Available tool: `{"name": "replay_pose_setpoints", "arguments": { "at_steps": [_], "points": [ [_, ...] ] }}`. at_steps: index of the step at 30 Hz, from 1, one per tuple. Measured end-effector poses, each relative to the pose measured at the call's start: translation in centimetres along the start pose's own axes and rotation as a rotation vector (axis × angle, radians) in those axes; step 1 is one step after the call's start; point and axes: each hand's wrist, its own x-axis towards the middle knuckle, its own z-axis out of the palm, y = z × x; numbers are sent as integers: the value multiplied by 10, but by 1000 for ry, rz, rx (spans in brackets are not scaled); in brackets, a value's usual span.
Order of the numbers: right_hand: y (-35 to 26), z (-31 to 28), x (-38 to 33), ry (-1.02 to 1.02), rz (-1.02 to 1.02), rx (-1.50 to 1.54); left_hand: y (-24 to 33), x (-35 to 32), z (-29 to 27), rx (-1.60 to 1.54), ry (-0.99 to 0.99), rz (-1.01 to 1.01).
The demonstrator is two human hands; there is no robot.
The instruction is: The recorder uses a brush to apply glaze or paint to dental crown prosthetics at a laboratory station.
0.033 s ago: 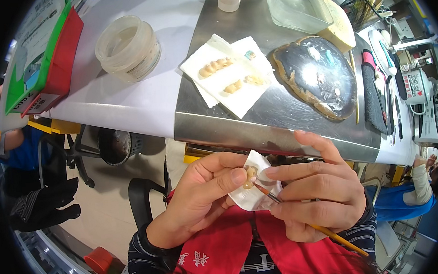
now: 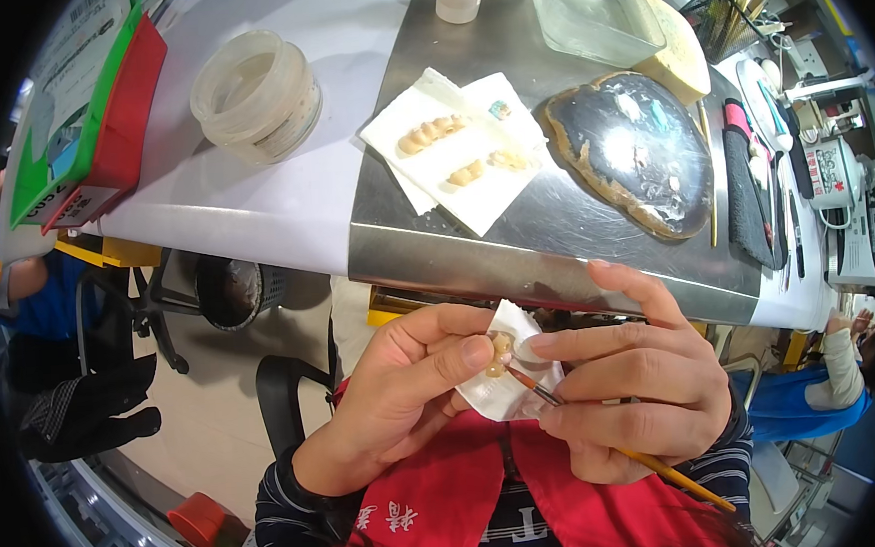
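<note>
Head view: the left hand (image 2: pixel 404 376), towards seven o'clock, pinches a folded tissue (image 2: pixel 521 401) between thumb and forefinger, with a small tooth-shaped piece (image 2: pixel 502 346) against it at five o'clock, just beside the thumb tip. The right hand (image 2: pixel 644 381), at four o'clock, has its fingers closed on a slim brush (image 2: pixel 539 389), whose handle slants off towards four o'clock; its tip meets the piece's edge or stops just short, and which of these cannot be told.

The piece looks small and smooth, so a loosening thumb could let it slip from the tissue. Because both hands work off the near edge of the bench (image 2: pixel 518 287), above the red apron (image 2: pixel 440 474), a dropped piece would probably miss the worktop. Pressing too hard with the brush could twist the piece or splay the bristles; a shaky right hand could smear a neighbouring surface. The crumpled tissue might also brush against the worked area. Towards twelve o'clock, similar pieces (image 2: pixel 432 133) lie unguarded on paper (image 2: pixel 489 208), where a careless sleeve could scatter them.
</note>
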Motion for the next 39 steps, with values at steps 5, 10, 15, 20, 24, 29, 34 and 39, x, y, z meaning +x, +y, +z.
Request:
{"name": "replay_pose_setpoints", "arguments": {
  "at_steps": [5, 10, 15, 20, 24, 29, 34, 39],
  "points": [
    [1, 0, 0, 3, -4, -1, 0, 0, -1, -1, -6, 1],
    [0, -4, 0, 19, 55, 56, -1, 0, -1, 17, -13, 7],
    [1, -4, -1, -32, 65, 20, -1, 0, -1, 26, -13, 5],
    [0, -8, -3, 19, 79, 38, -1, 0, -1, 33, 2, -4],
    [11, -18, -4, 273, 127, 85, 1, 2, -2, -60, -112, -10],
    [39, -41, -3, 361, 233, -117, 1, 1, -1, -47, -69, -8],
    [64, -85, 7, 471, 504, -215, -3, 1, 0, -14, 4, 6],
    [93, -118, 29, 422, 474, -370, -6, 2, -2, -1, 14, 38]
  ]
}}
